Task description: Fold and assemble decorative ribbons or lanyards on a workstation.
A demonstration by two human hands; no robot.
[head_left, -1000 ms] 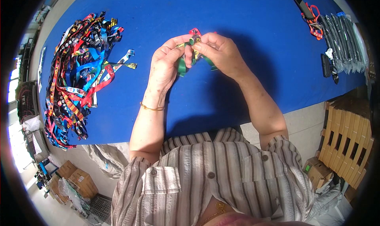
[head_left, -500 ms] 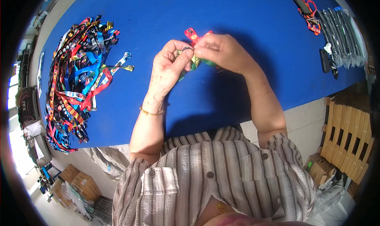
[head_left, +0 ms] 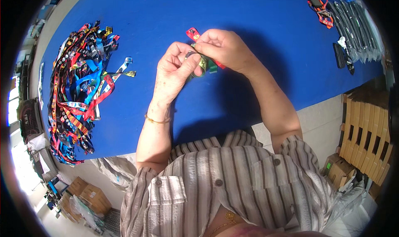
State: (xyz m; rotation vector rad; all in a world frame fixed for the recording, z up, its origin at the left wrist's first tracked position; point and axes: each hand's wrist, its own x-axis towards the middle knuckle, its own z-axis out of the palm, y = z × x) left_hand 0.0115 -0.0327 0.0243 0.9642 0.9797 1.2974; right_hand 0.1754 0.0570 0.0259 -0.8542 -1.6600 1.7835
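Observation:
My left hand is closed, thumb against forefinger, on several short printed ribbon straps. A yellow-green patterned strap and a dark strap end show at its fingertips. Close beside it, to the right, my right hand pinches a red printed strap, whose end sticks up past the fingers. A green strap end hangs below my right hand, with a bit of red next to it. The fingers hide most of the bundle, so I cannot tell how the straps are joined.
A large heap of colourful ribbon straps lies on the blue table at the left. Dark items in clear plastic bags, scissors with orange-red handles and a small black object lie at the far right. Cardboard boxes stand below.
My right hand has shifted slightly left and up, and the red strap has moved with it. More of the green strap shows below. My left hand keeps its pinch.

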